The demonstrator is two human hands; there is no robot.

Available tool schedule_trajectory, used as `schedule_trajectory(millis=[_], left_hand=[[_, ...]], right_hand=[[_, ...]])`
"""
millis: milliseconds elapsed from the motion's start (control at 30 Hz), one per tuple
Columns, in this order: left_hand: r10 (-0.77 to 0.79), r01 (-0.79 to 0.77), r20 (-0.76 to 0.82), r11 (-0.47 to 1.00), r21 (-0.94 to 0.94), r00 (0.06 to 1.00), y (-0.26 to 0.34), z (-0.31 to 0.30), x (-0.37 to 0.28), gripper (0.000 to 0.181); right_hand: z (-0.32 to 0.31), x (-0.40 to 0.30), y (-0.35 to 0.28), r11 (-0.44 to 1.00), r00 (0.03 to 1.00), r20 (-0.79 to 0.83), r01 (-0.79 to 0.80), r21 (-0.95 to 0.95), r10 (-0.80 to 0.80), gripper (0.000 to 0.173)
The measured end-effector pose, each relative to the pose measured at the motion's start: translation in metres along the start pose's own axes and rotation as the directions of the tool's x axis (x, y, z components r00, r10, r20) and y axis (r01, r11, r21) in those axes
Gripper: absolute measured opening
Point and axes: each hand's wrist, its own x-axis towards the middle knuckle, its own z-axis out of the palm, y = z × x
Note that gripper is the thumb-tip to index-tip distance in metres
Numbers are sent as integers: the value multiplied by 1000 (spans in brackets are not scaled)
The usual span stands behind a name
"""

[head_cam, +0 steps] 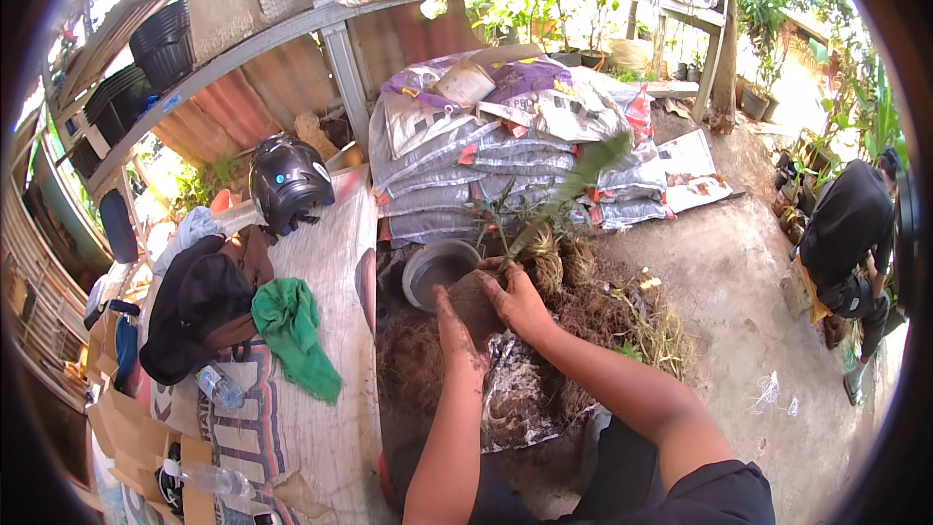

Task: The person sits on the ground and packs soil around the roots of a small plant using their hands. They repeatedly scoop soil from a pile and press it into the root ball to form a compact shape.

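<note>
Between my two hands is a dark brown root ball (474, 306) of a plant. A long green leaf (572, 189) slants up and to the right from it. My left hand (458, 339) presses its soiled palm and fingers against the ball's left side. Gripping its upper right side is my right hand (521, 306), the fingers curled over the top. Just beyond the ball stands a grey bucket (410, 278), partly hidden by it. Below lies a dirty plastic sack (514, 408) among brown coir-like fibres (598, 317). More plants with wrapped root balls (543, 262) sit right of the bucket.
Stacked filled sacks (437, 182) rise ahead. On the platform (342, 321) at left are a black helmet (288, 182), a green cloth (295, 328), dark clothing (211, 299) and plastic bottles (222, 386). At far right, a seated person (845, 226) bends beside potted plants.
</note>
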Motion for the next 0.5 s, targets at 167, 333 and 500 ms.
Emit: schedule_trajectory(millis=[167, 333, 500], left_hand=[[-151, 152, 34, 988, -17, 988, -8, -20, 3, 71], [-245, 247, 102, 969, -11, 964, -4, -8, -7, 74], [-368, 377, 83, 901, -213, 926, 14, 14, -15, 71]], right_hand=[[-5, -1, -31, 996, 981, 181, -56, -70, 67, 26], [-15, 2, -6, 996, 988, 132, -79, -32, 83, 28], [-21, 4, -12, 985, 990, 138, -25, 173, 0, 35]])
